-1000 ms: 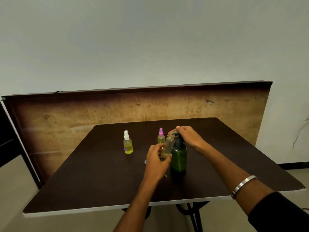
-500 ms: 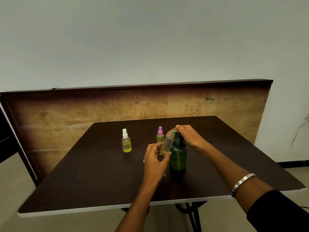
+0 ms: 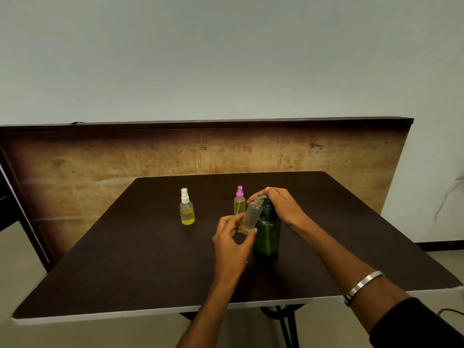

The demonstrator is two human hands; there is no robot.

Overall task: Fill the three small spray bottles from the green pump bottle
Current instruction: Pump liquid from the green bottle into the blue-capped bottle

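I'm filling the third bottle [image 3: 249, 217], my left hand [image 3: 232, 243] gripping it tilted under the spout; my right hand [image 3: 281, 204] is pressing the pump bottle [image 3: 268, 234] on the bench [image 3: 150, 259]. Next: steady pumping, mouth aligned.

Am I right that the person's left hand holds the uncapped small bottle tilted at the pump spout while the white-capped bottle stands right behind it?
Not quite: in the head view the pink-capped bottle stands right behind the uncapped small bottle held by the left hand; the white-capped bottle stands farther left.

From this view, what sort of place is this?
Likely a bare spare room, not a kitchen: dark folding table, wooden board leaning on a blank wall, tiled floor.
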